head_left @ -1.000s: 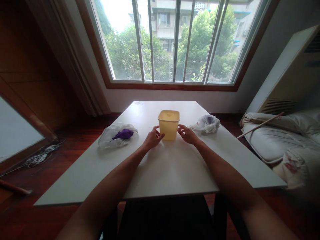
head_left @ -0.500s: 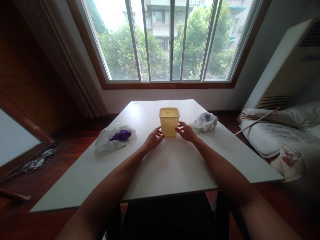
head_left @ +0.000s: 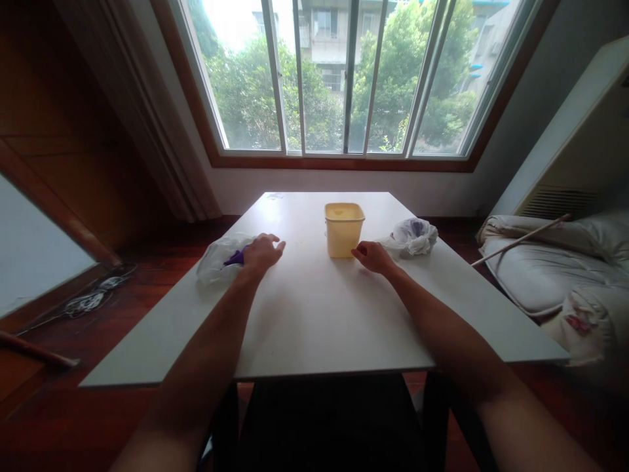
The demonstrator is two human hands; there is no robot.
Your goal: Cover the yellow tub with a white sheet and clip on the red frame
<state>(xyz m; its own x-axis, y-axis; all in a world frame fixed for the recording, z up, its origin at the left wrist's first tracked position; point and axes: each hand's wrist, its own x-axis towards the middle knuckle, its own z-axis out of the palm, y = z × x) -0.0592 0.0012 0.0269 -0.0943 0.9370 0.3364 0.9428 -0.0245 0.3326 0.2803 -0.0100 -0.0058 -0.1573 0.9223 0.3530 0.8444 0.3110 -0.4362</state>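
A yellow square bin stands upright on the white table. My left hand is open, fingers apart, over the right edge of a white plastic bag with a purple item lying in it; part of the purple item is hidden behind the hand. Close by the bin's lower right corner is my right hand, its fingers curled together; whether anything small is between them cannot be made out. Just beyond it on the right lies a second crumpled white plastic bag with something purplish inside.
Beyond the table is a window with a wooden frame. A whitish cushioned seat with a thin stick across it is at the right. Cables lie on the floor at the left.
My left hand has left the bin and moved left to the bag with the purple item. My right hand's fingers have curled in at the bin's lower corner. The camera view has shifted slightly.
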